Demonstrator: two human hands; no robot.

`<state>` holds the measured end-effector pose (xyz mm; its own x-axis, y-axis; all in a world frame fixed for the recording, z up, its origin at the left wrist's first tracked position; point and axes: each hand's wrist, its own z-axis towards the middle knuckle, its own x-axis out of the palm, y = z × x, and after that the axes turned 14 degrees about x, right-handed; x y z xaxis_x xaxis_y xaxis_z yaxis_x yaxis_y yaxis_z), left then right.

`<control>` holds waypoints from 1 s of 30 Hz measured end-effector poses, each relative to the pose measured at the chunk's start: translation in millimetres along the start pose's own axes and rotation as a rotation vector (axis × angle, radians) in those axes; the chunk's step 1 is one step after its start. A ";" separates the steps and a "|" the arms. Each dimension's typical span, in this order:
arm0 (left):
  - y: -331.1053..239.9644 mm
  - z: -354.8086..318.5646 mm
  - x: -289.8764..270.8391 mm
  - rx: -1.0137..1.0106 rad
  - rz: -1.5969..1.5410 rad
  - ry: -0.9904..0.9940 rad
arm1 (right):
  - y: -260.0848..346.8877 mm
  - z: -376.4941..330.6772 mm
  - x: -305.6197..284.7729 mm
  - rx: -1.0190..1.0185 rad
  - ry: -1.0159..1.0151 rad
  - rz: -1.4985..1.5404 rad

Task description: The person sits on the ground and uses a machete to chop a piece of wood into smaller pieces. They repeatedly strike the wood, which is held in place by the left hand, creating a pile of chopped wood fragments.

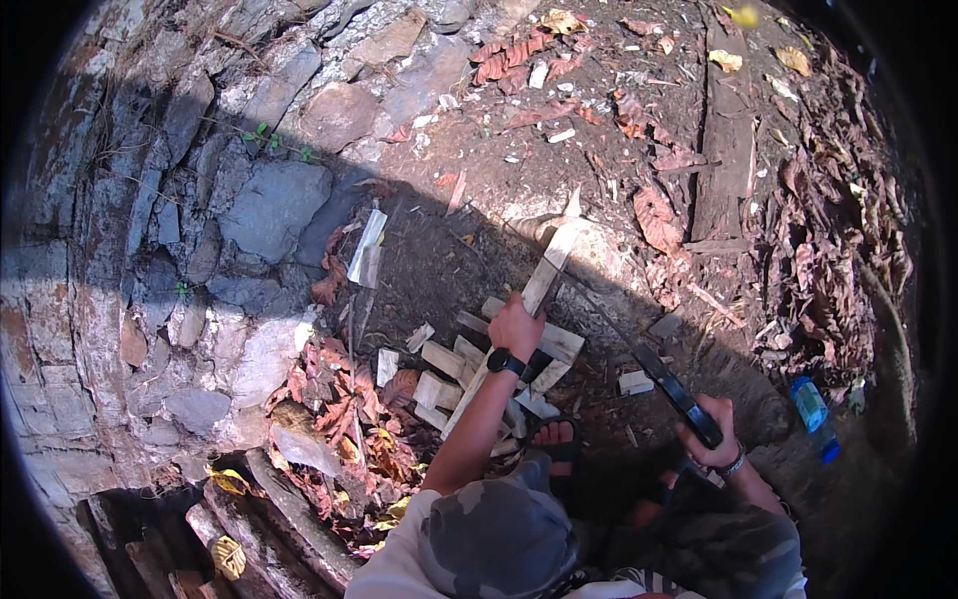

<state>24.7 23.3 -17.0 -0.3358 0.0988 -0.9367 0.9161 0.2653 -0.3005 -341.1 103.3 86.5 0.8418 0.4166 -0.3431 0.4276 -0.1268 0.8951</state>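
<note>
My left hand [516,327], fingers wrapped round the lower end, holds a pale strip of wood [553,262]. The strip slants up and away, and its splintered far tip lies over a pale, log-like piece on the ground. In my right hand [713,434] is the black handle of a machete [654,364]. Its long dark blade points up and left, and the tip end meets or overlaps the strip's right edge; whether it cuts in, I cannot tell. Below my left hand lies a heap of split wood pieces [439,389], partly hidden by my forearm.
A stone wall [274,210] runs along the left. Logs [289,509] lie at the lower left, near dry leaves [329,394]. A clear bottle with a blue cap [810,407] lies at the right. A weathered plank [726,120] lies at the upper right. My sandalled foot [555,433] is beside the heap.
</note>
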 end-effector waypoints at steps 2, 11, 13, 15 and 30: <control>-1.7 -1.2 -2.6 -0.012 0.025 0.024 | -1.2 2.5 -4.6 -0.037 0.056 -0.012; -1.8 -1.9 1.7 -0.006 0.033 -0.007 | 5.6 16.5 -2.7 -0.051 0.122 0.005; -2.9 -2.3 0.8 -0.016 0.026 -0.005 | 0.2 21.1 1.5 -0.092 0.114 -0.040; -4.2 -0.7 -2.1 -0.018 0.012 -0.003 | -3.1 19.0 2.0 -0.121 0.086 -0.054; -1.3 0.5 -4.2 -0.025 0.020 0.060 | -18.9 15.8 -11.1 -0.129 0.141 -0.072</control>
<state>25.0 22.1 -12.7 -0.3311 0.1615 -0.9297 0.9172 0.2864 -0.2769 -353.4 86.9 68.8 0.7525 0.5432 -0.3724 0.4318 0.0200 0.9018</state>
